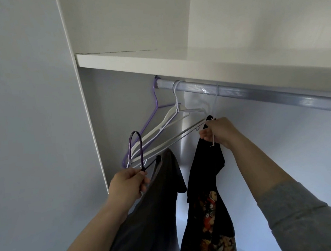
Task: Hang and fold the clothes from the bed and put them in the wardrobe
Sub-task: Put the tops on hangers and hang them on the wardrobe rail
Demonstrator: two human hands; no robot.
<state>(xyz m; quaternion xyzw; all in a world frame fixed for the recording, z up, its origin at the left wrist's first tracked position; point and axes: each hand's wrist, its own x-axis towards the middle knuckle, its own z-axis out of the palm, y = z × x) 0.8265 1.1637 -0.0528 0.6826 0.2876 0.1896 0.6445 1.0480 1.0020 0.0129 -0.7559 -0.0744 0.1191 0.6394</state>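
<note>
Head view: left hand (126, 186) grips dark hanger (142, 153), hook upward; right hand (219, 132) grips white hanger (213, 141), black shirt (206, 161) dangling.

Grey wall (24, 117) beside a white wardrobe (85, 116) with shelf (155, 59) and metal rail (258, 94)

One head cam, wide-angle, straight lines bent twd the edges. Faces fwd and up into the wardrobe (107, 114), close in. Shelf (135, 62) and rail (238, 93) cross the far upper half, running off right. Forearms show at near bottom edge: left hand (125, 184) low-left, right hand (219, 132) higher, centre-right.
</note>
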